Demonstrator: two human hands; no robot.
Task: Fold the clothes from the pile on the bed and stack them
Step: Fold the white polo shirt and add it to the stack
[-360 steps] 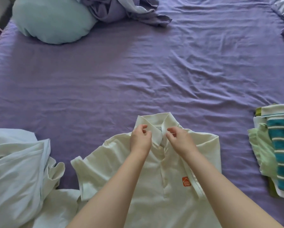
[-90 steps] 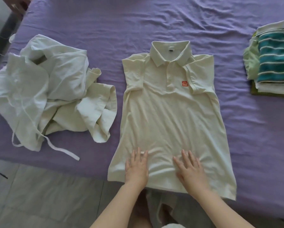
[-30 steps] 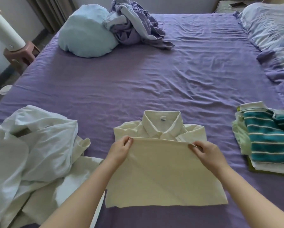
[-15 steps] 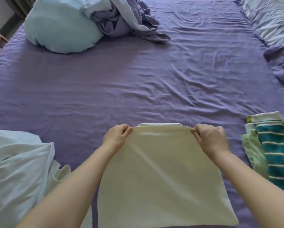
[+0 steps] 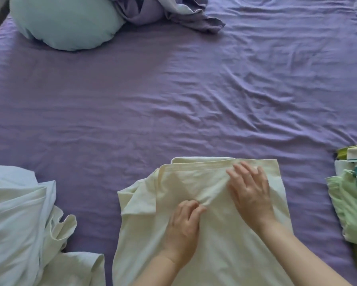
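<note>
Here, wrinkled purple bed sheet (image 5: 173,96) under pillow (image 5: 66,21).

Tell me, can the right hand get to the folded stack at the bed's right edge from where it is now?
Probably yes. The right hand lies flat on the cream shirt, holding nothing, and only bare purple sheet lies between it and the folded stack. The stack runs off frame, so its far side is unseen.
</note>
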